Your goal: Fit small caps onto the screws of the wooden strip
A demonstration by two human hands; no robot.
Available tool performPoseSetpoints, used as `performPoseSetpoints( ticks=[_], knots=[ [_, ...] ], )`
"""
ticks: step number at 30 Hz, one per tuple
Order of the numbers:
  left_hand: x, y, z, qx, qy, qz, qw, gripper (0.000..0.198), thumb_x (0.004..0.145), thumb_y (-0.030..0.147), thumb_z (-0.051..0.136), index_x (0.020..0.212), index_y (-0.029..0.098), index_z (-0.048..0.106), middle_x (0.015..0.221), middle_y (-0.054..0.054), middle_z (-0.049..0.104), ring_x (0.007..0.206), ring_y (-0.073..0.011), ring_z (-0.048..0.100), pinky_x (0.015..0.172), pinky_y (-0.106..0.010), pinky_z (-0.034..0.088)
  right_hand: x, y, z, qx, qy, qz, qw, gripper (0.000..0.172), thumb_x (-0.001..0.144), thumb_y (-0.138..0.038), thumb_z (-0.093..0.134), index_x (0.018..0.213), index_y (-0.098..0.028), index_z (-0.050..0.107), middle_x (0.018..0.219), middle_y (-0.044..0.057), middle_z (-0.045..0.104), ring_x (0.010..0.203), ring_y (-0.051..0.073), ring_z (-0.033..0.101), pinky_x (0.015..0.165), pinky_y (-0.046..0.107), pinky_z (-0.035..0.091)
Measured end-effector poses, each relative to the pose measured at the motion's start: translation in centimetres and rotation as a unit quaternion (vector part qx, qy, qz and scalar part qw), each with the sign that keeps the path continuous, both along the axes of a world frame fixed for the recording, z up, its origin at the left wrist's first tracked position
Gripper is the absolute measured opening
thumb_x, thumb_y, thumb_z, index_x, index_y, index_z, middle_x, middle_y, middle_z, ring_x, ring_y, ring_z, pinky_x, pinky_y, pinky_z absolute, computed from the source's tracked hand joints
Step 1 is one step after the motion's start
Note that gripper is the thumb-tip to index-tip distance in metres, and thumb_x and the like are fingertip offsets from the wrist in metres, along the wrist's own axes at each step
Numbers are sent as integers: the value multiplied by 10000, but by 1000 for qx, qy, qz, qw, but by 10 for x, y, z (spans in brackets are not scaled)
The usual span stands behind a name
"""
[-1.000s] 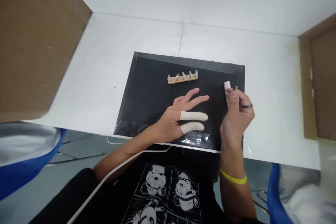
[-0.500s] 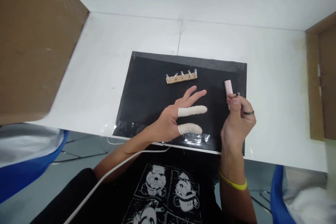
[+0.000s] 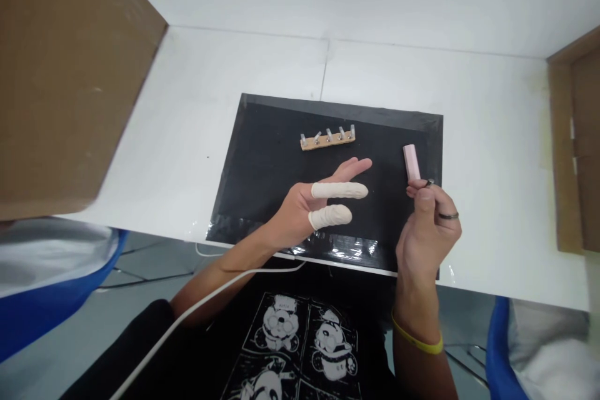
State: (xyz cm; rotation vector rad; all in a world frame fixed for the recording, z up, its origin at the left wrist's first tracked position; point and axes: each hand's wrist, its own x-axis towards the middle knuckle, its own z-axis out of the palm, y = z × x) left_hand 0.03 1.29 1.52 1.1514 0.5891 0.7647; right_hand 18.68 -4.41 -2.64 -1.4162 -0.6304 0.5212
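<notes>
My left hand point(image 3: 300, 212) hovers over the black mat point(image 3: 262, 150) with fingers stretched out and nothing in them. White finger cots cover its thumb and index finger. My right hand point(image 3: 426, 225) pinches a small dark, shiny piece point(image 3: 429, 183) between thumb and fingers; its exact kind is too small to make out. Just beyond those fingertips lies a pink oblong block point(image 3: 411, 161), its near end partly hidden by the hand. Farther back on the mat sits a tan strip point(image 3: 323, 144) with several clear upright tabs.
The mat lies on a white table point(image 3: 487, 169). A brown panel point(image 3: 70, 87) stands at the left, and a cardboard box point(image 3: 567, 156) at the right. A white cable point(image 3: 206, 294) runs across my left forearm. Blue chairs flank the table's front edge.
My left hand's fingers have drawn closer together, and its thumb has shifted slightly left. The right hand keeps its pinch and sits a little lower, away from the pink block.
</notes>
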Motion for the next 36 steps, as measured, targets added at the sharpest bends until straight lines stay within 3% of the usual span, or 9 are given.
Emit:
performPoseSetpoints(
  ticks=[4, 7, 8, 10, 12, 15, 22, 27, 36],
  knots=[
    [-2, 0, 1, 26, 21, -14, 999, 338, 912, 464, 756, 1212, 310, 763, 1588, -32, 496, 1581, -304, 276, 1306, -561, 212, 0, -4, -4, -17, -15, 7, 1000, 233, 882, -445, 749, 891, -212, 735, 954, 31, 716, 965, 179, 680, 968, 411, 534],
    [-3, 9, 0, 141, 103, 13, 985, 361, 938, 466, 719, 1249, 283, 733, 1597, -63, 487, 1588, -304, 266, 1296, -569, 196, 1, -8, -10, -23, -55, 13, 998, 193, 910, -404, 721, 910, -212, 740, 951, 29, 721, 950, 175, 677, 952, 402, 532],
    [-2, 15, -1, 199, 155, 34, 967, 360, 938, 458, 717, 1245, 271, 730, 1604, -78, 477, 1596, -316, 240, 1293, -585, 158, 1, -9, -12, -23, -75, 19, 997, 171, 922, -382, 709, 919, -215, 743, 951, 26, 723, 945, 172, 675, 944, 395, 530],
    [2, 32, -5, 307, 292, 68, 903, 333, 923, 429, 732, 1206, 254, 740, 1635, -101, 428, 1617, -362, 117, 1268, -633, 21, 1, -10, -18, -18, -112, 39, 993, 123, 944, -331, 688, 939, -224, 749, 951, 19, 726, 944, 162, 672, 927, 377, 526],
    [7, 52, -10, 351, 368, 84, 857, 343, 908, 393, 731, 1226, 263, 721, 1662, -99, 381, 1615, -408, 33, 1222, -661, -101, 0, -11, -23, -11, -131, 59, 990, 89, 956, -278, 674, 959, -236, 753, 959, 12, 729, 950, 150, 671, 912, 355, 525],
    [15, 82, -19, 379, 387, 102, 834, 411, 875, 380, 741, 1264, 255, 694, 1685, -91, 335, 1607, -440, 0, 1204, -650, -160, -2, -12, -29, -5, -137, 72, 988, 93, 959, -229, 667, 984, -246, 755, 971, 6, 729, 953, 135, 674, 896, 326, 529],
    [35, 116, -33, 398, 448, 63, 798, 318, 708, 304, 872, 966, 153, 767, 1592, -199, 452, 1535, -562, 146, 1161, -745, -108, -5, -13, -30, -18, -188, 94, 977, 94, 963, -223, 656, 979, -230, 749, 984, 22, 720, 955, 149, 677, 900, 339, 534],
    [50, 121, -33, 409, 506, 56, 758, 60, 799, 214, 806, 798, 184, 754, 1435, -140, 623, 1515, -496, 266, 1163, -759, -7, -5, -15, -32, -29, -209, 109, 971, 106, 971, -238, 648, 986, -244, 753, 1000, 26, 714, 975, 170, 670, 924, 376, 526],
    [51, 129, -42, 459, 486, 28, 743, 185, 842, 209, 788, 702, 193, 669, 1189, -122, 738, 1465, -420, 324, 1164, -773, 2, -5, -15, -32, -34, -227, 115, 967, 109, 981, -244, 642, 1001, -249, 749, 997, 31, 716, 971, 175, 666, 910, 383, 526]
  ],
)
